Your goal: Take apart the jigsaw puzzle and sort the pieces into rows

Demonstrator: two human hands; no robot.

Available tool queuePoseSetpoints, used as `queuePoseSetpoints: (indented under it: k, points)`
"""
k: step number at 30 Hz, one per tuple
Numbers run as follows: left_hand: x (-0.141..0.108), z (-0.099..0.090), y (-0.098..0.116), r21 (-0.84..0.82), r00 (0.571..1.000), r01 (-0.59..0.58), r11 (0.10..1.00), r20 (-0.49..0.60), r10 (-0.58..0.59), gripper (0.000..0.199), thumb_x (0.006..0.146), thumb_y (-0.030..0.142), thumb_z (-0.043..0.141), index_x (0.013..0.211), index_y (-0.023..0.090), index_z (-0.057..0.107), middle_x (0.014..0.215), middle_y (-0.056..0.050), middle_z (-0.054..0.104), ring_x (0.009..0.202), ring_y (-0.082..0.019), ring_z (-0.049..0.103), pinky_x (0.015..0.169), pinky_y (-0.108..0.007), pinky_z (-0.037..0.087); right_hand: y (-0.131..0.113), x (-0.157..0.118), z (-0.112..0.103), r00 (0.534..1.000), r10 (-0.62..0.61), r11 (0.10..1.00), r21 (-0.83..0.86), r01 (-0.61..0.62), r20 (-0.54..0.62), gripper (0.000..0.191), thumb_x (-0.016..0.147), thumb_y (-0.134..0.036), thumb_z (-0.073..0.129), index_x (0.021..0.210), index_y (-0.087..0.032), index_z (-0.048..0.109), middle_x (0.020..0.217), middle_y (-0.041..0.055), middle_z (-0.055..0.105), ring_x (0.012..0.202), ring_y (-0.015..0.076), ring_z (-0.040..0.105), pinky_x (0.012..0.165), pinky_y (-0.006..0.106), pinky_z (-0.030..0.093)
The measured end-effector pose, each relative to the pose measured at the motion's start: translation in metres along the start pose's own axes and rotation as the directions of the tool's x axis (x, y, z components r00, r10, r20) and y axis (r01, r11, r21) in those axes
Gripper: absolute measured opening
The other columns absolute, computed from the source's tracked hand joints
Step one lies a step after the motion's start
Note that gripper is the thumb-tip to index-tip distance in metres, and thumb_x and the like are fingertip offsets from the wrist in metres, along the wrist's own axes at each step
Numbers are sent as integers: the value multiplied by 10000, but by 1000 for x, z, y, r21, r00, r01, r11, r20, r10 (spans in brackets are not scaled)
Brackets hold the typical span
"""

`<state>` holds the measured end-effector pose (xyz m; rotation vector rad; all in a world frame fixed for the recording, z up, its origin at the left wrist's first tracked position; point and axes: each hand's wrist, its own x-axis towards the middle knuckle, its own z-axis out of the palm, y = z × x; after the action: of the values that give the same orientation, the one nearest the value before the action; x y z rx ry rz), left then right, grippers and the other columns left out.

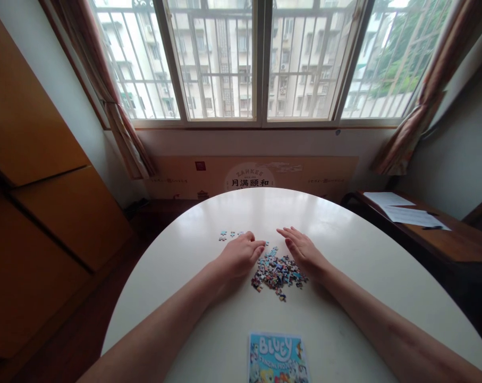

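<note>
At far left stands a flat-faced wooden cabinet (pixel 53 213). Rightward, the smooth, glossy white worktop (pixel 165 255) curves round, bearing a small group of pieces (pixel 223 233), thin and knobbed, partly hidden behind the left hand (pixel 243 254). Its thumb and forefinger nearly meet, pointing right; a tiny blue piece (pixel 267 243) lies right at their tips, nearer this hand than the other. Whether they grip it I cannot tell, and its long axis is too small to read. Just nearer the wearer, between the hands, sits the jumbled, multicoloured pile of jigsaw pieces (pixel 278 272); below it lies a flat, rectangular Bluey card (pixel 278 361). The right hand (pixel 302 251), fingers extended and holding nothing visible, borders the pile's right side.
</note>
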<state>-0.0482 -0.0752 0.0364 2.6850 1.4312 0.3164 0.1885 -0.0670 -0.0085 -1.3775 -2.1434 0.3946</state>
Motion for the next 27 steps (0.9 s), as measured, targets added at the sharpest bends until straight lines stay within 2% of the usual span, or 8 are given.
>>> queuePoseSetpoints:
  k: [3, 6, 9, 11, 14, 19, 23, 27]
  points:
    - [-7, -10, 7, 92, 994, 92, 992, 43, -96, 430, 1005, 334, 324, 1010, 196, 731, 1025, -103, 648, 921, -223, 642, 806, -328, 494, 4, -2, 0, 997, -71, 997, -4, 71, -17, 611, 1008, -558, 180, 1416, -260, 524, 1470, 93, 504, 1440, 327, 329, 1142, 621, 263]
    - [-18, -24, 8, 232, 961, 206, 951, 136, -241, 330, 935, 225, 426, 856, 154, 738, 954, -137, 683, 866, -254, 663, 714, -328, 491, 8, -4, -2, 992, -126, 991, 32, 127, -19, 587, 1011, -543, 205, 1362, -258, 579, 1417, 87, 559, 1426, 328, 355, 1142, 614, 278]
    - [-25, -39, -3, 302, 909, 287, 909, 214, -358, 212, 796, 112, 537, 786, 160, 743, 843, -138, 712, 797, -266, 677, 653, -314, 473, 11, -4, -4, 991, -108, 986, 115, 117, -82, 586, 1010, -537, 218, 1303, -233, 624, 1361, 94, 604, 1403, 319, 393, 1144, 581, 314]
    - [-28, -49, -19, 299, 894, 315, 901, 227, -387, 197, 734, 85, 573, 754, 173, 748, 808, -121, 724, 755, -256, 677, 624, -301, 457, 12, -5, -4, 991, -68, 981, 175, 89, -119, 587, 1008, -541, 225, 1276, -221, 639, 1343, 94, 615, 1390, 306, 414, 1150, 555, 327]
    - [-30, -60, -49, 178, 903, 313, 933, 249, -351, 236, 675, 76, 616, 772, 230, 767, 870, -50, 753, 780, -221, 677, 632, -270, 446, 12, -6, -4, 989, -19, 974, 222, 51, -143, 593, 1002, -556, 240, 1258, -211, 648, 1343, 101, 612, 1384, 295, 421, 1164, 540, 312]
    - [-35, -66, -84, -4, 966, 243, 970, 93, -241, 245, 761, 143, 596, 854, 269, 784, 944, -14, 754, 814, -181, 672, 713, -244, 459, 14, -6, -3, 985, 23, 976, 218, 14, -170, 585, 993, -564, 262, 1242, -216, 661, 1399, 111, 555, 1379, 294, 419, 1157, 529, 316]
    - [-36, -63, -87, -146, 970, 157, 977, 208, -125, 260, 749, 189, 651, 951, 273, 792, 946, -18, 750, 758, -167, 666, 682, -223, 460, 16, -5, -3, 984, 41, 974, 228, 0, -175, 569, 992, -550, 269, 1236, -219, 662, 1397, 112, 554, 1367, 291, 432, 1156, 531, 311]
    - [-34, -60, -84, -143, 950, 151, 978, 294, -103, 279, 727, 184, 666, 951, 287, 797, 942, -12, 747, 746, -162, 656, 659, -217, 445, 15, -6, -3, 986, 27, 978, 209, 9, -167, 558, 990, -543, 281, 1216, -217, 673, 1394, 117, 553, 1364, 296, 435, 1148, 528, 322]
